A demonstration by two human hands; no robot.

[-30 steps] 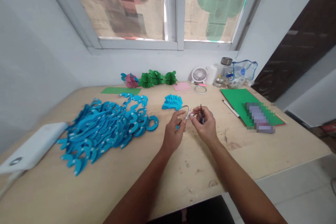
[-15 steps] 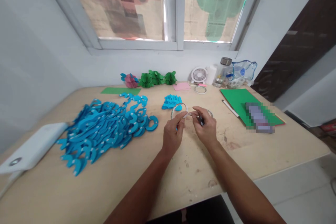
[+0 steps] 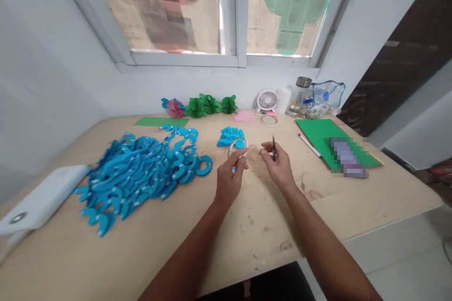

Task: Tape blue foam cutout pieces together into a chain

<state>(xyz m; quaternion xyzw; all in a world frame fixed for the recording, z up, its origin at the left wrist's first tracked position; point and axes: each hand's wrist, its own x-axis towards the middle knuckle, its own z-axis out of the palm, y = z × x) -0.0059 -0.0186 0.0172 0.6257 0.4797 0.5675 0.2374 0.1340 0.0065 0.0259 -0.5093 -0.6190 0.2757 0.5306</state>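
Observation:
My left hand (image 3: 228,174) is closed on a roll of tape (image 3: 231,146), seen as a thin pale ring standing on edge above the fingers. A short whitish strip shows at its fingertips, in the gap between the hands. In my right hand (image 3: 278,165) is a dark, pointed tool that looks like scissors (image 3: 274,146), its tip upward and the rest hidden by the fingers. The thumb and index finger are brought close together; whether tape is between them is too small to see. Just behind the roll lies a small stack of folded blue paper pieces (image 3: 230,136).
A big heap of blue curved paper pieces (image 3: 141,169) spreads left, beside a white device (image 3: 45,197). Along the wall stand green paper shapes (image 3: 211,104), a small fan (image 3: 267,100) and a glass bottle (image 3: 300,96). A phone (image 3: 348,157) rests on green sheets (image 3: 318,131).
My hands have moved apart, the left one slightly leftward with the roll. The dark tool in my right hand has turned so its tip points up.

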